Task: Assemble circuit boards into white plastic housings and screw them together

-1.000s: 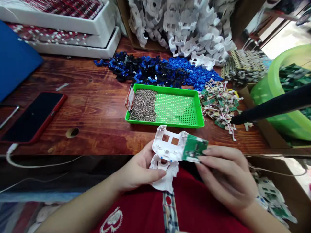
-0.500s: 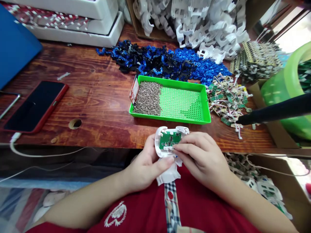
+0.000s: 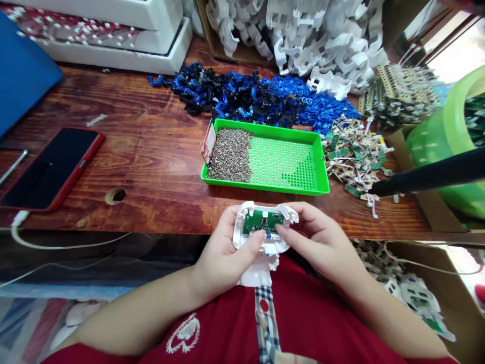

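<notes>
My left hand (image 3: pixel 227 253) and my right hand (image 3: pixel 322 242) both grip a white plastic housing (image 3: pixel 265 230) just in front of the table edge, over my lap. A small green circuit board (image 3: pixel 262 221) sits inside the housing. My left thumb presses on the board's lower edge, and my right fingertips press beside it. A second white shell part (image 3: pixel 257 273) hangs below the housing against my left palm.
A green tray (image 3: pixel 282 164) with a heap of small screws (image 3: pixel 231 154) lies just beyond my hands. Behind it are blue and black clips (image 3: pixel 242 98), white housings (image 3: pixel 310 35), wired boards (image 3: pixel 356 151), a black tool handle (image 3: pixel 432 174), a green basin (image 3: pixel 447 136) and a phone (image 3: pixel 53 167).
The green board went from my right fingers beside the housing into the housing. Both hands now press it in place, and the housing has tilted flatter.
</notes>
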The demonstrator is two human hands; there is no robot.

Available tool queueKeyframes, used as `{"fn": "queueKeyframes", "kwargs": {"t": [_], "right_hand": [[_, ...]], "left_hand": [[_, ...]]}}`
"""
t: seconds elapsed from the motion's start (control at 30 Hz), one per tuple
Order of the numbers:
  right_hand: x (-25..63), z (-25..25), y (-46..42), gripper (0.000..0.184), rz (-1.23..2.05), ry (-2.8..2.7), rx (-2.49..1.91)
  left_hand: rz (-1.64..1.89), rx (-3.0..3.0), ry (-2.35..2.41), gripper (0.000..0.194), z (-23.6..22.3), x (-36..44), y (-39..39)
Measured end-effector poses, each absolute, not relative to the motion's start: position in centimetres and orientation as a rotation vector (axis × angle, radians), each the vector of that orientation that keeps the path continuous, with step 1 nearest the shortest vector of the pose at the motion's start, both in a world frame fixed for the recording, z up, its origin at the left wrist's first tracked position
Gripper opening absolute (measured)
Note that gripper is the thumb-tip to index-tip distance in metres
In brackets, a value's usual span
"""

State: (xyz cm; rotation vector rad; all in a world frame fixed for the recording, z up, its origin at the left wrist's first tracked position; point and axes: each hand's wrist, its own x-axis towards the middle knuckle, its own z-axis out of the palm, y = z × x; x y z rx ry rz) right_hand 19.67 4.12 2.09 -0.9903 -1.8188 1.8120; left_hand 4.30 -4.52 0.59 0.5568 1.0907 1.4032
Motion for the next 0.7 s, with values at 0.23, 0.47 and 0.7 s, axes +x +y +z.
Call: {"fn": "queueKeyframes", "kwargs": {"t": [0.23,0.47,0.7], "right_hand": [[18.5,1.9,4.3,0.018,1.859,-1.733,-1.053],[17.6,4.6,9.8,0.034,1.575,-2.208,-1.002],[13.8,5.8,22.4,0.018,0.169,-2.482,-1.864]], "left_hand": [[1.457,0.729,1.159,0.030,0.7,3.9,-4.5],[1.448,0.241,1.111,0.031,2.9,2.3,-3.3],[1.407,0.151,1.135,0.039,3.3,1.3,-3.6]]}}
